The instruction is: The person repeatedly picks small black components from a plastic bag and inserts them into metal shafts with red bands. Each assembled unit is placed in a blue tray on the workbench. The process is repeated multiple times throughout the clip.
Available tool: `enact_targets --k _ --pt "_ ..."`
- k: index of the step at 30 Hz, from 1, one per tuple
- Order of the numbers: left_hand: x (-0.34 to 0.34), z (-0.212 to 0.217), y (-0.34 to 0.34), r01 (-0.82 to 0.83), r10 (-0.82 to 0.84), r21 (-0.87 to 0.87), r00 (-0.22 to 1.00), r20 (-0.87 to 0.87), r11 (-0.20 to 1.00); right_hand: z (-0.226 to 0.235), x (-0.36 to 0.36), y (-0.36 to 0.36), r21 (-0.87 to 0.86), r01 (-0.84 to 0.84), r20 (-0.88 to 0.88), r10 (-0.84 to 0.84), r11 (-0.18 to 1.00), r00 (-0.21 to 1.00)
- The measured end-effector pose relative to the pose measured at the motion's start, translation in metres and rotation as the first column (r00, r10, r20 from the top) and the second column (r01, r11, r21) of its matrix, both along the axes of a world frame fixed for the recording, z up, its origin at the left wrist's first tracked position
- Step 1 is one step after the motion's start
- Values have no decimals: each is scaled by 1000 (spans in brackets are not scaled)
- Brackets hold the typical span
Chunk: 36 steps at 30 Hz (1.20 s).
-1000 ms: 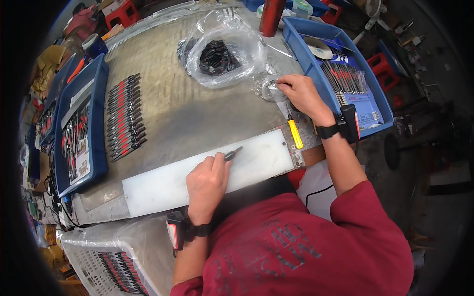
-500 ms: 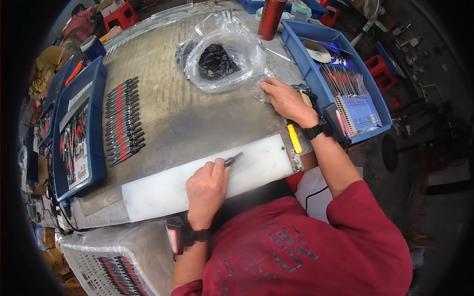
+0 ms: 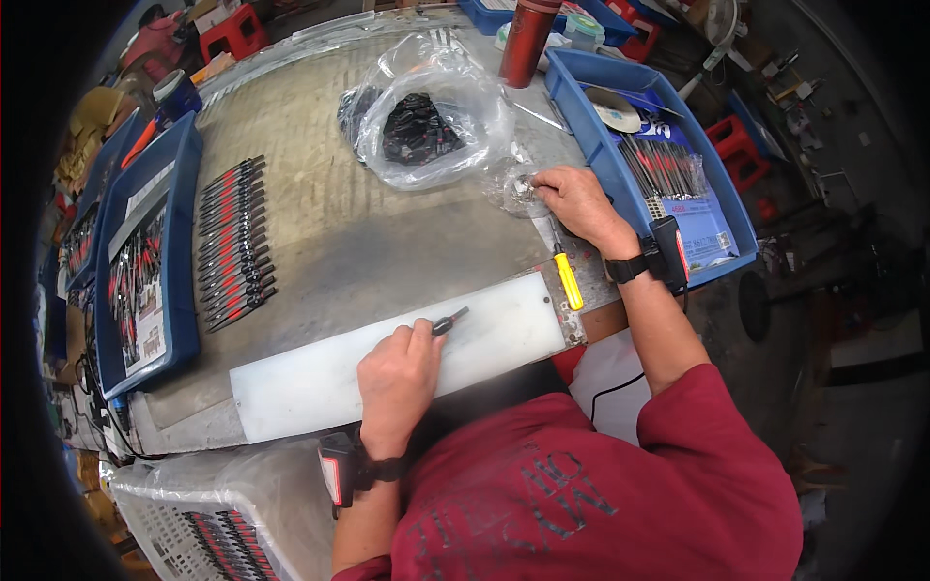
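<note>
My left hand pinches a small dark tool against the white board at the near edge. My right hand, far right, has its fingers closed on a small clear bag beside the blue tray.

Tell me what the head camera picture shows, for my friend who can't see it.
A person at a grey workbench holds a small black and red tool on a white board with the left hand. The right hand reaches into a small clear bag, beside a yellow-handled screwdriver.
</note>
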<state>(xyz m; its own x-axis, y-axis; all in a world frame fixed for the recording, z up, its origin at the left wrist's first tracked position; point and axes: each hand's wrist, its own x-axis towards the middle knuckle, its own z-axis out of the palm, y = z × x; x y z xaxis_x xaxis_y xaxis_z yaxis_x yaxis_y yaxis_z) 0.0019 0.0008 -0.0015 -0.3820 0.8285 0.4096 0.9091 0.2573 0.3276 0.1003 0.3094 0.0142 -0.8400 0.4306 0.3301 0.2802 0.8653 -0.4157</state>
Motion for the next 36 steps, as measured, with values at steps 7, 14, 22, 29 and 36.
enact_targets --k 7,14,22,29,36 --pt "-1 -2 -1 -2 2 0 1000 -8 1000 -8 -4 4 70 6 126 -15 998 992" --pt "0 0 -1 0 0 11 999 43 1000 -14 -7 3 145 -25 171 0 989 985" --pt "1 3 0 -2 1 13 998 56 1000 -12 -15 0 238 -83 253 21 968 967" --pt "1 1 -1 3 -5 32 999 50 999 -8 -5 -2 98 -32 163 16 995 986" --pt "0 0 -2 12 -15 40 998 68 999 16 -1 -27 -242 -37 108 65 970 992"
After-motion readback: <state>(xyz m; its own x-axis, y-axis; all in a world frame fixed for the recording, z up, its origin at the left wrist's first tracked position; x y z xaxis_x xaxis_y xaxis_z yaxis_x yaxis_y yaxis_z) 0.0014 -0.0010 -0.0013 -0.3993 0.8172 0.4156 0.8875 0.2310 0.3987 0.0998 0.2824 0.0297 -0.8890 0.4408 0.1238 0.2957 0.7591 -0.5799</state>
